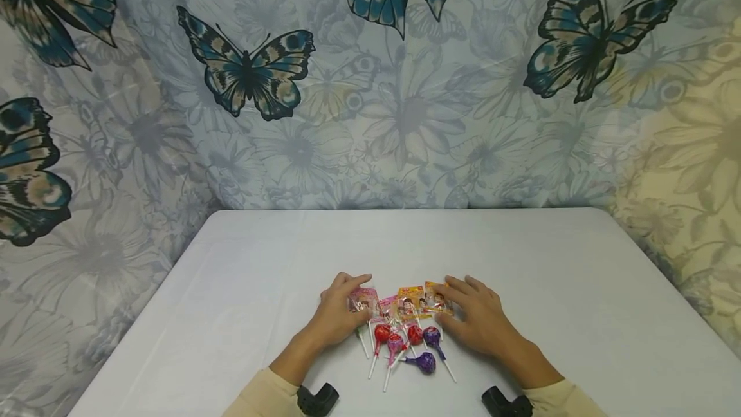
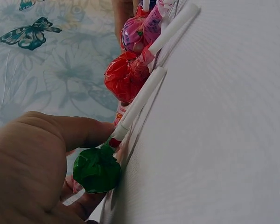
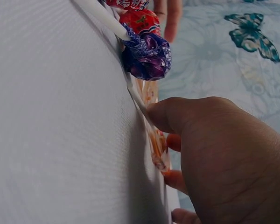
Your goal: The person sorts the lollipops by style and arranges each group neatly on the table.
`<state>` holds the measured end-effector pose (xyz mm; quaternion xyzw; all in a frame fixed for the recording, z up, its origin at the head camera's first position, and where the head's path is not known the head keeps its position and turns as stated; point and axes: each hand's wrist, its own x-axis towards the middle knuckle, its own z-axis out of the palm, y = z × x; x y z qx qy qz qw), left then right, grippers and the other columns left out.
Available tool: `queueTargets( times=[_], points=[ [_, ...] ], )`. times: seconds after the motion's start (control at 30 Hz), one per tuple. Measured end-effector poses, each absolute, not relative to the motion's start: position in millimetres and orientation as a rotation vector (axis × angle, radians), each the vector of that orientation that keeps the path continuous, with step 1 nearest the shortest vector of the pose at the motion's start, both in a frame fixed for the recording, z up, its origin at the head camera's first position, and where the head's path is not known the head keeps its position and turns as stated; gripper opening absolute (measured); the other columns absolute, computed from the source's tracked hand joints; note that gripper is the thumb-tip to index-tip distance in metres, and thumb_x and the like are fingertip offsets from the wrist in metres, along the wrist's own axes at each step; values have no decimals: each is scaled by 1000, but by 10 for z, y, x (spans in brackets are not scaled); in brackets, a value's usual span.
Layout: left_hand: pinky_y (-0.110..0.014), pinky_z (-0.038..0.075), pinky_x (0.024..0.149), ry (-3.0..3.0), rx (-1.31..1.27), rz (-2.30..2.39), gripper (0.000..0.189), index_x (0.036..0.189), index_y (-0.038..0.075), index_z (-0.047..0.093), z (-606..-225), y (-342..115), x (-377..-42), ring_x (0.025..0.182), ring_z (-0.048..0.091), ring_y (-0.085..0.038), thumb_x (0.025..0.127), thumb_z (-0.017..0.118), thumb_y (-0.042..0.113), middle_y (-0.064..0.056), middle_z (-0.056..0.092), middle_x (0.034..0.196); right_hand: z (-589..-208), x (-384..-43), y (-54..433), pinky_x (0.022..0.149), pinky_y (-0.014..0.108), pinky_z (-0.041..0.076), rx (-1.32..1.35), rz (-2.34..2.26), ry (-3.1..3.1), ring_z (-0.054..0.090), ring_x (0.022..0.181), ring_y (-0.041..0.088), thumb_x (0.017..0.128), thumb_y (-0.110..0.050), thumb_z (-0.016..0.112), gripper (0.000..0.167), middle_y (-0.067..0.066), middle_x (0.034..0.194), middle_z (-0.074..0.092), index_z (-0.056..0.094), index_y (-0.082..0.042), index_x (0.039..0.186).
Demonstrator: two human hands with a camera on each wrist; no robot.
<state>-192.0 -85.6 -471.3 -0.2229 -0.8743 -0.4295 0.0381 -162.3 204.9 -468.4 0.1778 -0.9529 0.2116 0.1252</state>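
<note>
My left hand point(image 1: 338, 315) rests against a pink-topped candy packet point(image 1: 363, 298), its thumb near the packet's lower edge and its fingers along the far side. Beside that thumb lies a green-wrapped lollipop point(image 2: 97, 170), mostly hidden from the head view. My right hand point(image 1: 477, 317) touches the right end of an orange candy packet point(image 1: 435, 298) with fingers spread. Between the hands are another orange packet point(image 1: 410, 300), red lollipops point(image 1: 382, 333), a pink lollipop point(image 1: 395, 343) and purple lollipops point(image 1: 431, 336), sticks pointing mostly toward me.
The candies lie on a white table point(image 1: 260, 262), near its front side. Behind it hangs a pale floral cloth point(image 1: 405, 114) printed with large butterflies. Black wrist devices point(image 1: 318, 399) sit by both sleeves.
</note>
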Motion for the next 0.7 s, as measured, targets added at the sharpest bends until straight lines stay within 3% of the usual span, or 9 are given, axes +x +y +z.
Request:
queueTargets(
  times=[0.1, 0.2, 0.7],
  points=[
    [-36, 41, 82, -2666, -685, -1348, 65, 136, 9, 56, -4721, -863, -1935, 89, 47, -15, 75, 79, 5, -2, 47, 104, -4683, -1627, 2045, 92, 70, 28, 512, 607, -2780, 40, 124, 49, 83, -35, 73, 49, 14, 134, 55, 65, -16, 127],
    [-30, 42, 73, -2656, -685, -1353, 64, 135, 7, 56, -4729, -870, -1946, 85, 46, -14, 76, 79, 3, -3, 47, 104, -4687, -1626, 2045, 92, 70, 28, 514, 608, -2779, 40, 124, 49, 83, -35, 73, 49, 14, 134, 55, 65, -15, 127],
    [-30, 45, 74, -2560, -543, -1522, 48, 123, -1, 62, -4734, -886, -1977, 85, 51, -17, 77, 78, 3, -4, 56, 98, -4711, -1624, 2052, 92, 70, 28, 516, 599, -2777, 40, 124, 49, 84, -37, 71, 50, 14, 134, 54, 64, -15, 128]
  ],
)
